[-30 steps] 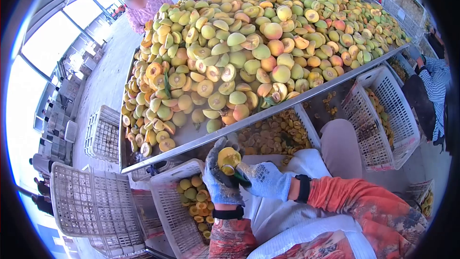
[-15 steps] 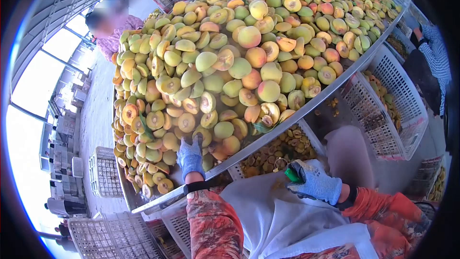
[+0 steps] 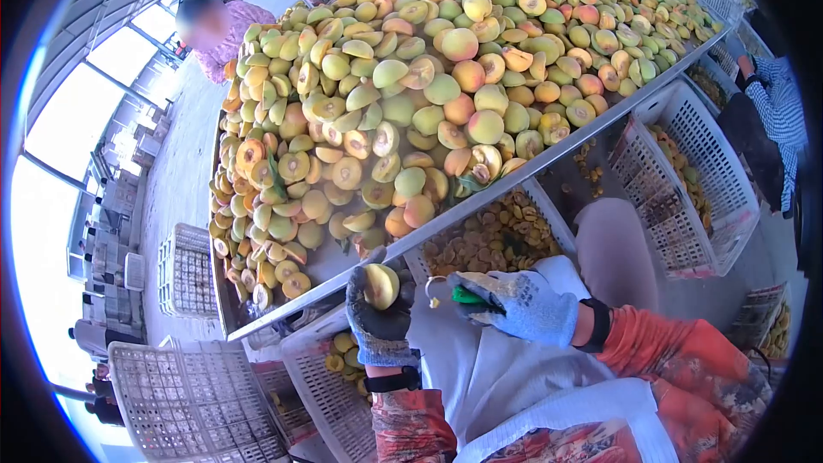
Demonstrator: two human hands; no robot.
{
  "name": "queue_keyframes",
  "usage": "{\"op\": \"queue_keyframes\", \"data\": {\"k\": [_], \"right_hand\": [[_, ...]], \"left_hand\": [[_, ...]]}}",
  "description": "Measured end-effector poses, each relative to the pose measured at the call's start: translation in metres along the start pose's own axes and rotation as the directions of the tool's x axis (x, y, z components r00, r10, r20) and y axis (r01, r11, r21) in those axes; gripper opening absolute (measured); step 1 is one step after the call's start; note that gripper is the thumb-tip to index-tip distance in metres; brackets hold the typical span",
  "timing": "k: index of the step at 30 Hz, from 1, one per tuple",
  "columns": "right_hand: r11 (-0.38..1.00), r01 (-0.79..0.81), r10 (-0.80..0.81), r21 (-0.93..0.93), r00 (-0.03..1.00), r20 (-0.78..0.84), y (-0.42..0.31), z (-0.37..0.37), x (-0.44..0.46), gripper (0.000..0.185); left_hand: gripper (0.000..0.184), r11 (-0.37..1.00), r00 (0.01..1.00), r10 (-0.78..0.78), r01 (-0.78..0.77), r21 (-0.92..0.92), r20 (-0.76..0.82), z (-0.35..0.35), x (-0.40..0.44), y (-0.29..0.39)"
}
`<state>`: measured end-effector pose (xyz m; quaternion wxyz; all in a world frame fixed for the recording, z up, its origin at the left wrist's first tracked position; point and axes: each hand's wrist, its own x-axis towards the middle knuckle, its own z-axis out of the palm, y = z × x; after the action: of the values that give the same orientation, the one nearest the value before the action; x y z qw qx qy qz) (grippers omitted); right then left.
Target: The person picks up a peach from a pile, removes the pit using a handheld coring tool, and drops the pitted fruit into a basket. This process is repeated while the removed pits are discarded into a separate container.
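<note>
In my gloved left hand (image 3: 381,326), palm up near the table's front rim, a peach half (image 3: 380,285) rests with my fingers curled round it. My gloved right hand (image 3: 531,309) is closed on the green handle of a pitting tool (image 3: 467,296). The tool's curved metal loop points left toward the peach half, apart from it, and a small yellow bit seems to cling to it. Behind both hands, a big heap of peach halves (image 3: 399,111) covers the metal-rimmed table. Some halves show brown, pitted centres.
Below the rim, a crate of small brownish-yellow pieces (image 3: 493,240) stands in front of me. A white crate holding peach halves (image 3: 343,360) is under my left forearm. More crates (image 3: 686,180) stand right. One person (image 3: 227,30) is far left, another sleeve (image 3: 778,103) far right.
My left hand has come back from the heap toward me and now holds a peach half. My right hand, with the pitting tool, has moved left toward it.
</note>
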<state>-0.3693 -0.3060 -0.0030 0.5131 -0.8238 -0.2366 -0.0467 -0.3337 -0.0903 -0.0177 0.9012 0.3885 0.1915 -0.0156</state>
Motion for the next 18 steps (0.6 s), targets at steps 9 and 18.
{"op": "queue_keyframes", "data": {"k": [9, 18], "right_hand": [[0.928, 0.146, -0.072, -0.344, 0.973, 0.217, -0.036, -0.003, -0.003, 0.032], [0.897, 0.183, -0.084, -0.401, 0.964, 0.252, -0.05, -0.019, -0.017, 0.035]], "left_hand": [[0.039, 0.999, 0.962, 0.037, -0.037, -0.008, 0.269, 0.023, -0.068, -0.013], [0.038, 0.994, 0.973, 0.097, -0.104, 0.025, 0.209, 0.042, -0.095, -0.005]]}}
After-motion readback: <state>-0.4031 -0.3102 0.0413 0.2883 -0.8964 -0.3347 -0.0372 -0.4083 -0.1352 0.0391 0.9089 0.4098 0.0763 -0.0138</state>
